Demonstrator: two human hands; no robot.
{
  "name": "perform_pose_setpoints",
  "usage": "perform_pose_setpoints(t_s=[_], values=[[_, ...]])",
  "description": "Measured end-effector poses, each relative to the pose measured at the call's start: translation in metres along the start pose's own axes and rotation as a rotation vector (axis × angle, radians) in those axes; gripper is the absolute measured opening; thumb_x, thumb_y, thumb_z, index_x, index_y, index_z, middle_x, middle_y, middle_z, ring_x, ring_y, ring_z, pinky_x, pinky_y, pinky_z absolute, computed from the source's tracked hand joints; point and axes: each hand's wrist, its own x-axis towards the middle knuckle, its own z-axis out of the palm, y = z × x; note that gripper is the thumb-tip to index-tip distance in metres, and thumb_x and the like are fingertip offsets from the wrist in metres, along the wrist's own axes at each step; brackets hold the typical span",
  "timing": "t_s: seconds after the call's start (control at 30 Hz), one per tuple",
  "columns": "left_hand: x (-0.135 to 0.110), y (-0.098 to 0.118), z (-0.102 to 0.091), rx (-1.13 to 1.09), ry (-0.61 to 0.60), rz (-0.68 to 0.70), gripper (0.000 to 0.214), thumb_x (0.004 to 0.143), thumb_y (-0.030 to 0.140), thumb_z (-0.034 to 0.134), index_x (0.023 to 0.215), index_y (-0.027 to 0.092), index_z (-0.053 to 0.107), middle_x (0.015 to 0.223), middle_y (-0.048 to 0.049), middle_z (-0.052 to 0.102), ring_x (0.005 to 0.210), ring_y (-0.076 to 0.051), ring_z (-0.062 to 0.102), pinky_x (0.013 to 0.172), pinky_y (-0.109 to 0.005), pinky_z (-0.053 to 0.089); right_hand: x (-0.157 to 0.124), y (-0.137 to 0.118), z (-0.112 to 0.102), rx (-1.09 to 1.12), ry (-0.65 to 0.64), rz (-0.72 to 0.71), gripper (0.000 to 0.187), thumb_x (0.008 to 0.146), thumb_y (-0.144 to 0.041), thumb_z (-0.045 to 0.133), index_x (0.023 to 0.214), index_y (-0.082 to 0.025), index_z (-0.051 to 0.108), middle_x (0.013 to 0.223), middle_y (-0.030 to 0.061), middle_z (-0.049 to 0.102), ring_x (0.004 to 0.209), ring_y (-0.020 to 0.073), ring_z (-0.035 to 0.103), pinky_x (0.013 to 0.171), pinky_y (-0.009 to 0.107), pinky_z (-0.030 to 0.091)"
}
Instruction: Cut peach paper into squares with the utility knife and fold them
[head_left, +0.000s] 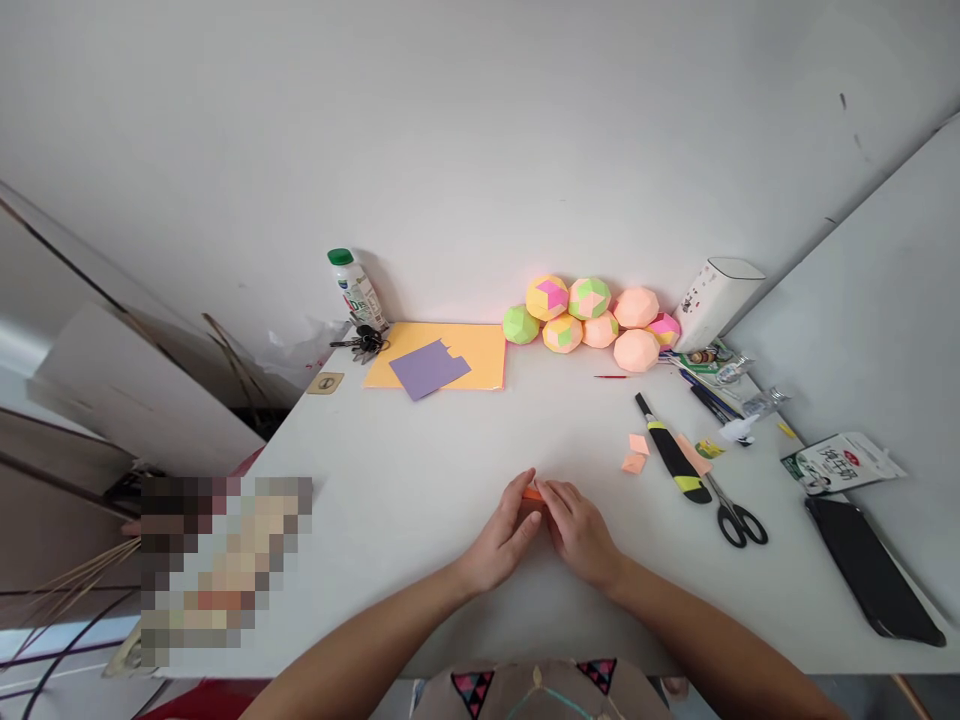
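My left hand and my right hand meet at the middle of the white table. Their fingertips pinch together on a small orange paper piece, which is mostly hidden by the fingers. Two small orange paper scraps lie to the right of my hands. Beyond them a black and yellow utility knife lies on the table, with black scissors just below it.
Several folded paper balls are heaped against the wall. An orange sheet with a purple sheet on it lies at the back left, beside a bottle and keys. Pens, packets and a dark phone fill the right side.
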Motion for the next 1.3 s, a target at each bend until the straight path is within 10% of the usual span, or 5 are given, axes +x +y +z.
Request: perform_pose_setpoints(t_s=[0.57,0.97,1.13,1.3], values=[[0.001,0.002,-0.003,0.069,-0.006,0.143,0.059,0.093,0.034,0.047,0.145,0.026,0.021,0.149,-0.0099,0.031,0.137,-0.024,0.029,0.113,-0.048,0.025,0.005,0.003,-0.005,0.028,0.028,-0.023,0.050,0.087,-0.004,0.037,0.133,-0.022,0.041,0.099,0.0092,0.063,0.088,0.0238,0.060,0.067,0.038,0.056],[0.006,0.002,0.000,-0.311,0.046,-0.112,0.068,0.085,0.052,0.055,0.140,0.025,0.025,0.150,-0.0119,0.024,0.141,-0.026,0.018,0.115,-0.046,0.017,0.004,0.000,-0.006,0.180,0.207,0.059,0.043,0.091,-0.007,0.036,0.131,-0.022,0.041,0.098,0.0088,0.063,0.086,0.0206,0.061,0.071,0.037,0.056],[0.004,0.011,0.013,-0.574,-0.154,-0.052,0.040,0.087,0.047,0.056,0.116,0.021,0.049,0.127,-0.0107,0.051,0.128,-0.026,0.038,0.110,-0.044,0.024,0.004,-0.016,-0.002,0.202,0.198,0.060,0.048,0.092,-0.010,0.036,0.138,-0.020,0.031,0.104,0.0115,0.062,0.093,0.0218,0.062,0.075,0.037,0.056],[0.004,0.012,0.016,-0.802,-0.031,-0.235,0.029,0.085,0.047,0.059,0.093,0.020,0.051,0.090,-0.0032,0.059,0.096,-0.020,0.056,0.094,-0.037,0.039,0.005,-0.029,-0.002,0.215,-0.016,-0.081,0.068,0.085,-0.009,0.040,0.146,-0.013,0.011,0.123,0.0176,0.056,0.112,0.0265,0.053,0.087,0.046,0.052]])
